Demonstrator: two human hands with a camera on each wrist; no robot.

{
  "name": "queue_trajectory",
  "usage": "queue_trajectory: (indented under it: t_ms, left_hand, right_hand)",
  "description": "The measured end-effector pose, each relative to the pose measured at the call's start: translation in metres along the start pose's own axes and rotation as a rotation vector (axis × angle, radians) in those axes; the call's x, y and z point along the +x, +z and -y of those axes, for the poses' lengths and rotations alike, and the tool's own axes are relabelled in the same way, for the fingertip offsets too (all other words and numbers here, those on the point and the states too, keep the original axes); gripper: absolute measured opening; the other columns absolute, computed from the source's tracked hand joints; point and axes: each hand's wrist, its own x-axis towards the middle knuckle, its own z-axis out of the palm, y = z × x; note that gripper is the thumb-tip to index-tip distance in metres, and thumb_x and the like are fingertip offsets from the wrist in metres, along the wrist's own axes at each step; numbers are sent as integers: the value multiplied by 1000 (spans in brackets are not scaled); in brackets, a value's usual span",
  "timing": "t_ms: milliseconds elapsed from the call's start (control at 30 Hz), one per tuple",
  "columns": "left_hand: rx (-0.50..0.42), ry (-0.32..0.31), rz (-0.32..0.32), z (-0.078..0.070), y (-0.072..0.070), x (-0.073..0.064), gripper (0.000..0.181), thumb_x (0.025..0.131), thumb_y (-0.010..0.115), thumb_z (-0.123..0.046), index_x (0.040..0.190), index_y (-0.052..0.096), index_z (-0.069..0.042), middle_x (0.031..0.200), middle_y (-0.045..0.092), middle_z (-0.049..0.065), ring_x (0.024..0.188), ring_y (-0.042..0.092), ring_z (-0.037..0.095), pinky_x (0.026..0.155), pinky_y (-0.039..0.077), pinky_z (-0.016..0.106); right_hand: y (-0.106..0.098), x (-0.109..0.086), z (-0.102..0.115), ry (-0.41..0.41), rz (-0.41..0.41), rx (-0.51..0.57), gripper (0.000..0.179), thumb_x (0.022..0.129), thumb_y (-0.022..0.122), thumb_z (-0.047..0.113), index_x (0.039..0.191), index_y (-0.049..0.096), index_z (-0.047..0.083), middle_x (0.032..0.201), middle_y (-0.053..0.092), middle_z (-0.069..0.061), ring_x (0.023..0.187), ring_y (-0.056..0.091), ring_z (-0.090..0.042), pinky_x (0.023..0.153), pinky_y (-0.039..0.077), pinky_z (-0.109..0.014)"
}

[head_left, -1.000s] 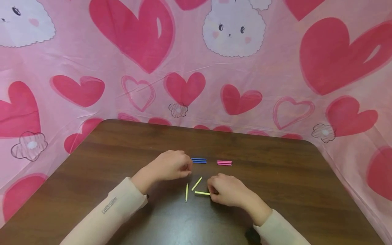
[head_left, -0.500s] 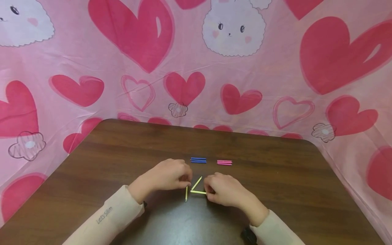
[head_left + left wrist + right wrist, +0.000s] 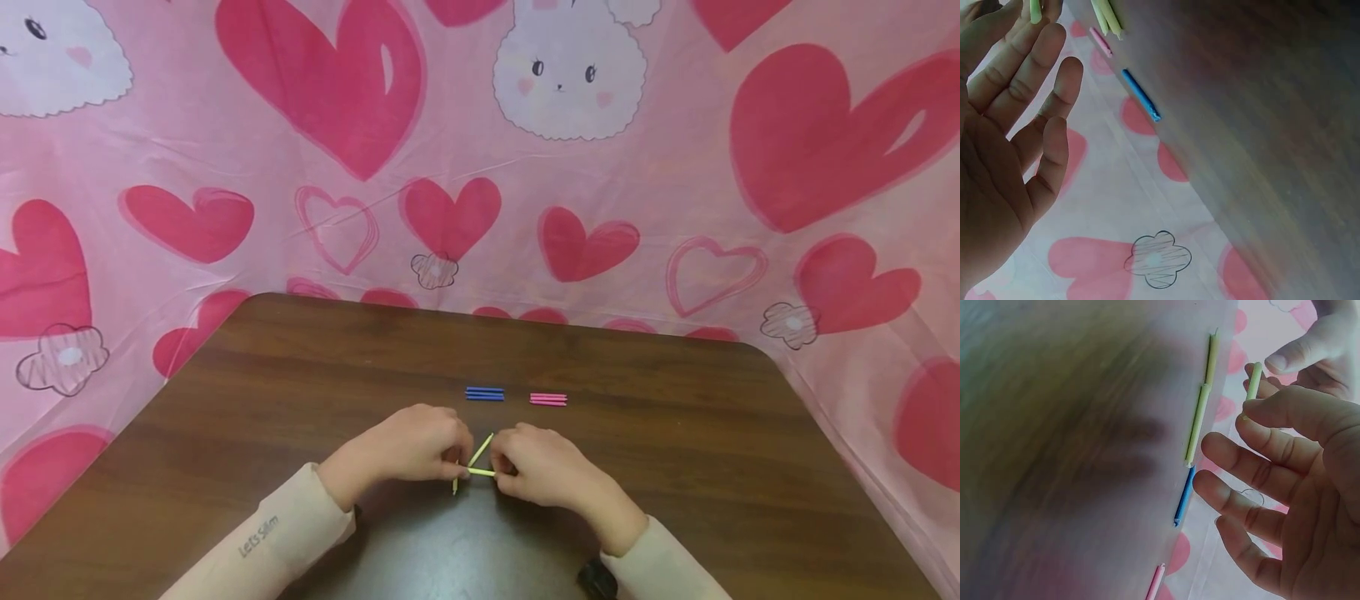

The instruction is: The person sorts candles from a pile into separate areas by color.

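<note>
A yellow birthday candle (image 3: 482,472) lies level between the two hands. My right hand (image 3: 547,468) pinches its right end with thumb and forefinger; the other fingers are spread in the right wrist view. At the left end, my left hand (image 3: 420,443) has its thumb and forefinger on either side of the candle tip, with a small gap showing in the right wrist view. Two more yellow candles lie on the table: a slanted candle (image 3: 483,446) between the hands, and an upright-pointing candle (image 3: 454,487) partly hidden under the left fingers.
Behind the hands, several blue candles (image 3: 484,393) lie in a neat row, with several pink candles (image 3: 548,399) to their right. All are on a dark wooden table (image 3: 637,375). A pink heart-patterned cloth (image 3: 517,175) hangs beyond its far edge.
The left hand has come down and nearer, from beside the blue candles to the held candle's left end. The right hand has shifted slightly left with its candle.
</note>
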Motion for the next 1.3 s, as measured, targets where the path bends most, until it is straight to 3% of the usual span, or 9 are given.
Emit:
queue_trajectory:
  t_ms: [400,667,933,1300]
  left_hand:
    - [5,0,19,0,3,-2,15,85,77,-28,73,68,-26,65,54,-18,67,45,-2,60,38,19]
    - [13,-4,1,4,0,-7,15,85,76,-23,73,67,-24,65,53,-17,67,46,-1,60,40,19]
    - [27,-32,-28,15,-5,-15,14,84,76,-23,73,68,-25,66,53,-16,68,47,1,61,42,20]
    - [33,-60,-55,37,-9,-16,13,84,76,-23,73,69,-24,65,54,-15,67,47,3,62,43,22]
  right_hand:
    - [0,3,4,-10,5,34,21,81,73,15,70,56,22,66,48,13,66,43,-4,53,35,-23]
    - [-1,4,4,-30,-29,5,12,84,76,20,82,64,21,73,55,15,70,45,-2,58,39,-21]
    - [0,3,-2,-32,-60,40,12,84,77,19,83,65,23,76,57,14,74,47,-2,63,41,-21]
    - [1,6,-7,-2,-33,92,9,85,76,19,84,67,22,76,59,14,75,54,-6,66,45,-23]
